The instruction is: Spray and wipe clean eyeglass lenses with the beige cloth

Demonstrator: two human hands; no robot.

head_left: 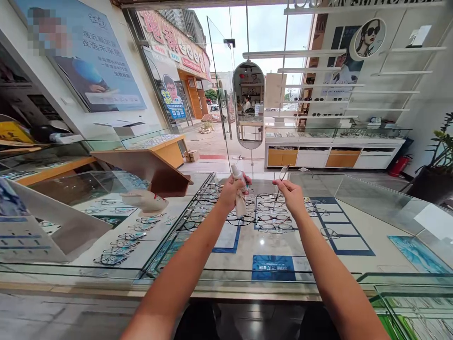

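Observation:
My left hand [230, 191] is closed around a small white spray bottle [236, 172], its nozzle pointing up. A pale cloth [240, 206] hangs down from the same grip. To the right, my right hand [292, 195] pinches a thin-framed pair of eyeglasses [283, 173], raised above the glass counter [272, 243]. The two hands are apart. Below them, rows of eyeglasses [274, 219] lie in the display, with dark, brown and clear frames.
More eyeglasses [123, 243] line the display at the left, near a brown tilted board [155, 172] and a white sign stand [76, 226]. An oval mirror [249, 106] hangs beyond the counter. A potted plant [439, 160] and a fire extinguisher [399, 165] stand far right.

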